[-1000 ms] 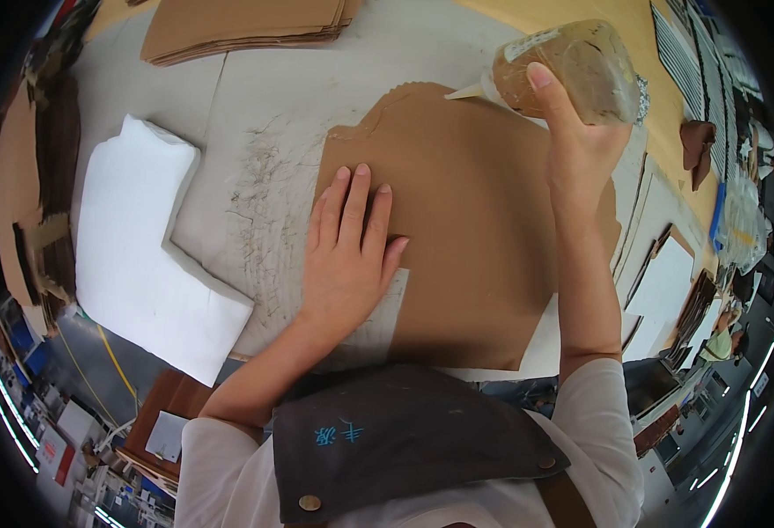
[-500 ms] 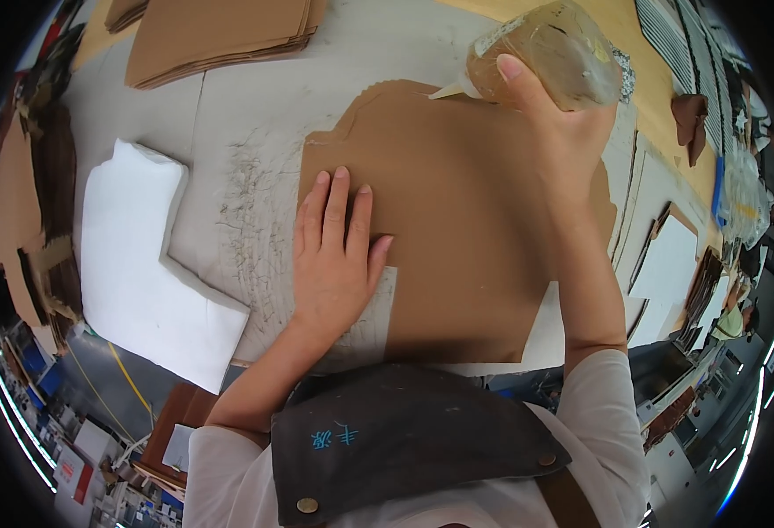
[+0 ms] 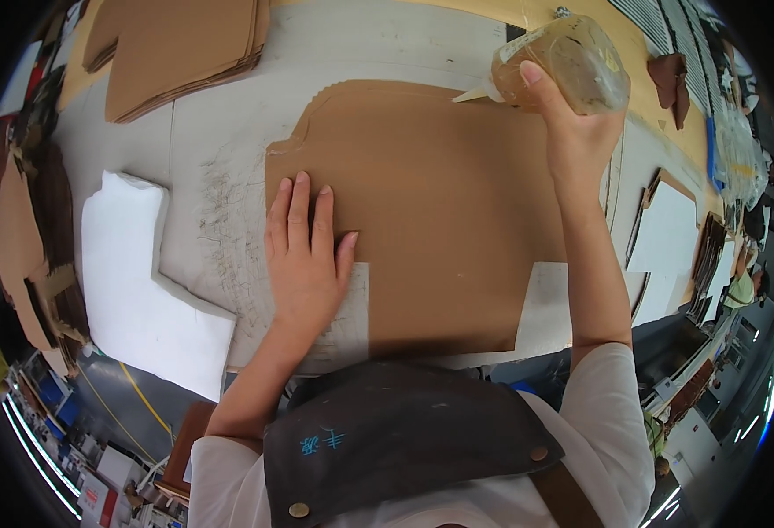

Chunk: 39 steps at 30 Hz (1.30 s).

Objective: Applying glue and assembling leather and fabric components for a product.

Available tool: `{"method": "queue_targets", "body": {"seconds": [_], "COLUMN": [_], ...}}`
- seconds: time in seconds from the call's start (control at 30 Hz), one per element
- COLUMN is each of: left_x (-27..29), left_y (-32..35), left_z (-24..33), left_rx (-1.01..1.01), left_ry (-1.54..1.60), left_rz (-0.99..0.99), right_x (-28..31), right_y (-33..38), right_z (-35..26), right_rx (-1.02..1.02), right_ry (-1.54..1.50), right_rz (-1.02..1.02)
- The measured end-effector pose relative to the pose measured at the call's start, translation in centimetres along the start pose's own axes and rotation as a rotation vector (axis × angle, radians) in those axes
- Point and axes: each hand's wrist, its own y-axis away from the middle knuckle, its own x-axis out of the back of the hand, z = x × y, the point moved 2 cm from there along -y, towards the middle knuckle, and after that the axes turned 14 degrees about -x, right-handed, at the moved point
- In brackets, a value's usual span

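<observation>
Seemingly soft from here, the bottle [image 3: 585,63] is best held as my right grip [image 3: 579,128] does, round its body, above the tabletop [image 3: 228,114]. My left grip [image 3: 304,264] lies flat, unclenched, on the likely bendy brown sheet [image 3: 444,211]

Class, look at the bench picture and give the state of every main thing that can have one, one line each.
Left hand: open, laid on the brown sheet
Right hand: closed around the bottle
Bottle: tipped over, nozzle by the sheet's far edge; whether it touches is unclear
Brown sheet: spread flat
White pad: lying down, lower end past the table edge
Brown stack: piled, edges uneven
Table: marked with dark streaks
</observation>
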Motion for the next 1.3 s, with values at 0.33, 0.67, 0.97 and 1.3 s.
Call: {"method": "queue_targets", "body": {"seconds": [0.33, 0.67, 0.97, 1.3], "left_x": [0.2, 0.3, 0.4, 0.4], "left_y": [0.1, -0.1, -0.3, -0.4], "left_z": [0.0, 0.0, 0.1, 0.0], "left_rx": [-0.012, -0.027, -0.037, -0.037], "left_ry": [-0.034, -0.082, -0.081, -0.103], "left_rz": [-0.012, -0.029, -0.031, -0.042], "right_x": [4.6, 8.7, 11.6, 13.8], "right_y": [-1.0, -1.8, -1.9, -1.4], "right_z": [2.3, 4.5, 5.4, 6.9], "right_rx": [0.01, 0.005, 0.009, 0.027], "right_ry": [0.047, 0.003, 0.017, -0.013], "right_rz": [0.084, 0.16, 0.204, 0.254]}}
